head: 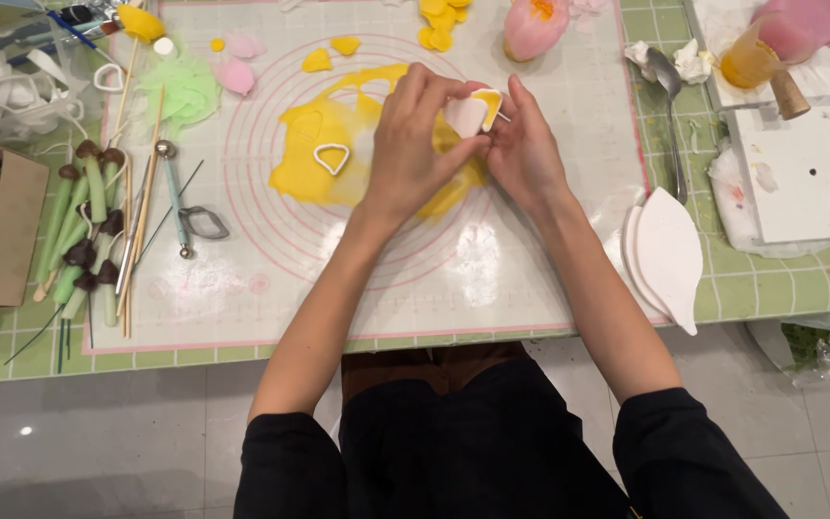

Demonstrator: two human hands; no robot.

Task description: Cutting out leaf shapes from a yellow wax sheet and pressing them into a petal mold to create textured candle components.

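My left hand (413, 144) and my right hand (523, 149) meet over a thin rolled sheet of yellow paste (311, 154) on a pale mat with pink circles (271, 279). Between their fingertips they hold a small white petal-shaped cutter (474, 109) with yellow paste in it. A second white heart-shaped cutter (330, 158) lies on the yellow sheet, left of my left hand. Cut-out holes show in the sheet. Several cut yellow petals (439, 24) lie at the top of the mat.
Green stems with brown tips (84, 226), wooden sticks and a metal ball tool (173, 197) lie left. A cardboard box (7, 226) stands far left. White leaf-shaped formers (670, 255), a spoon (670, 106), a white block (809, 173) and a pink flower (533, 24) are right and top.
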